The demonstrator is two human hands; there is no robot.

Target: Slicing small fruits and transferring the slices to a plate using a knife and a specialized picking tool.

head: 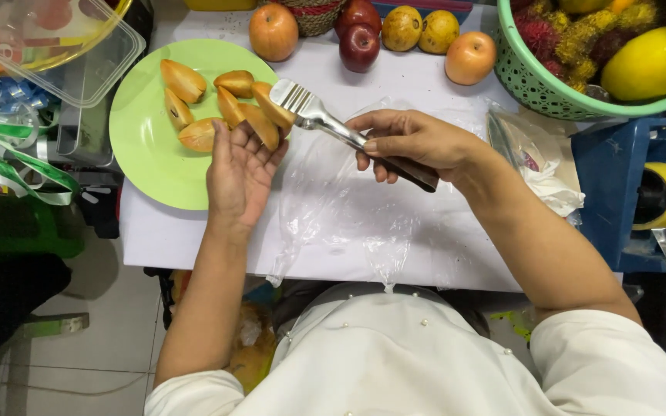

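Our right fingers are curling tight around the dark handle of the flat steel serving tongs, while the left hand is resting loosely spread against the peeled brown fruit wedges on the round green plate. We are judging this as the arranging step, calling next for a gentle nudge. The tongs are lying beyond our knuckles, their long axis running from handle up-left to the tip over the wedges.

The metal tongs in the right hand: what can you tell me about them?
The tongs look like shiny steel, with a flat, slotted, fork-like head and slim arms running back to a dark handle end. The right hand grips them near that end, fingers wrapped round. They lie slanted, head up-left, its tip on or just over an orange-brown fruit wedge at the green plate edge, beside the left hand.
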